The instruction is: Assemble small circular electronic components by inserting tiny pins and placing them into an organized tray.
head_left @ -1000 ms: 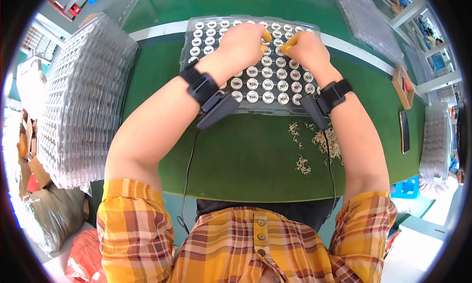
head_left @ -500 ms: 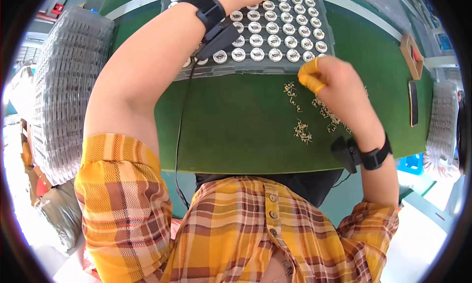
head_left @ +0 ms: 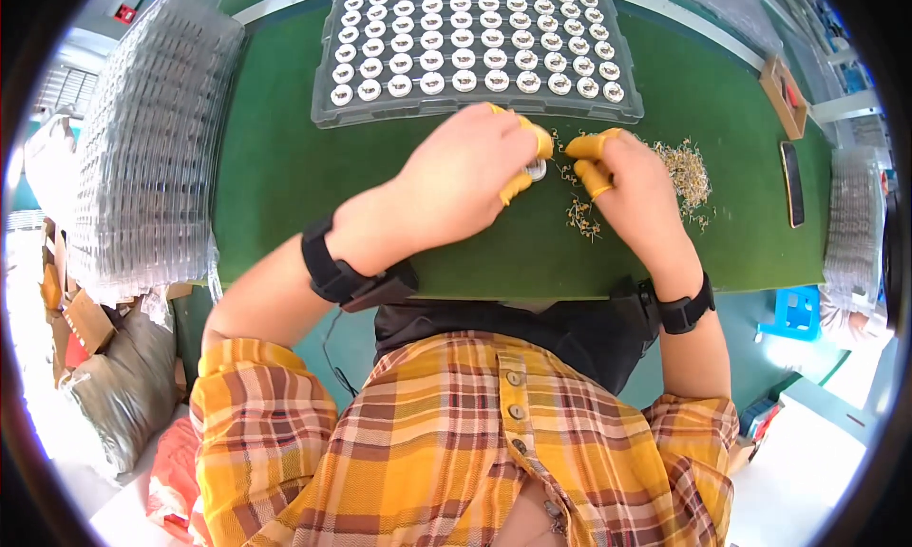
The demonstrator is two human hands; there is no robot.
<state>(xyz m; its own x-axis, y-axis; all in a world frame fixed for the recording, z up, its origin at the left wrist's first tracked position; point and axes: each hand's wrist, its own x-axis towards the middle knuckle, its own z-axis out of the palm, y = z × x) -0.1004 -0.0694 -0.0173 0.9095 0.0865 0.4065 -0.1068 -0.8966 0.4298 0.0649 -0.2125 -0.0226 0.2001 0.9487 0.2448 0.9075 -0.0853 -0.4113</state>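
Centrally, the left hand [head_left: 461, 177] holds a round white part [head_left: 539, 171] in its grip; whether the right hand [head_left: 635, 188] holds anything cannot be told. A loaded tray [head_left: 380, 113] rests upper center.

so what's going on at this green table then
A person is working with two bare hands, yellow covers on some fingertips. The left hand has a small round white part in its grip. The right hand is just right of it, near scattered small pieces; whether it holds one is too small to tell. Beyond the hands, a clear tray of similar round parts lies on the green table.
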